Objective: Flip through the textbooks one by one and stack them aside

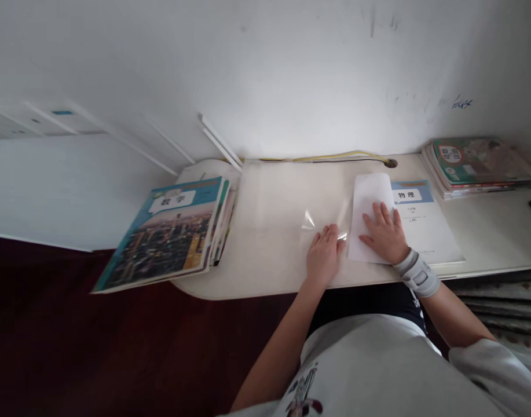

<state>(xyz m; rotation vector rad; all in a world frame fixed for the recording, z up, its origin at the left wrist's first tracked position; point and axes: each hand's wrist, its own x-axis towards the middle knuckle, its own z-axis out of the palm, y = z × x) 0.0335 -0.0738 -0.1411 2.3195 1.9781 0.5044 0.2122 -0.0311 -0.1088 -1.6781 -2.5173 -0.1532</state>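
A physics textbook lies opened at its title page on the white desk. Its white leaf is turned to the left and curves up near the spine. My right hand rests on this leaf with its fingers spread, holding nothing. Left of the leaf, a clear plastic film shows by its glints on the desktop. My left hand lies on the film, its fingers stretched out side by side. Whether any film edge is under its thumb, I cannot tell.
A stack of books topped by a maths textbook overhangs the desk's left end. Another book stack sits at the back right. A yellow cable runs along the wall to a cable hole. The desk's front edge is close to my body.
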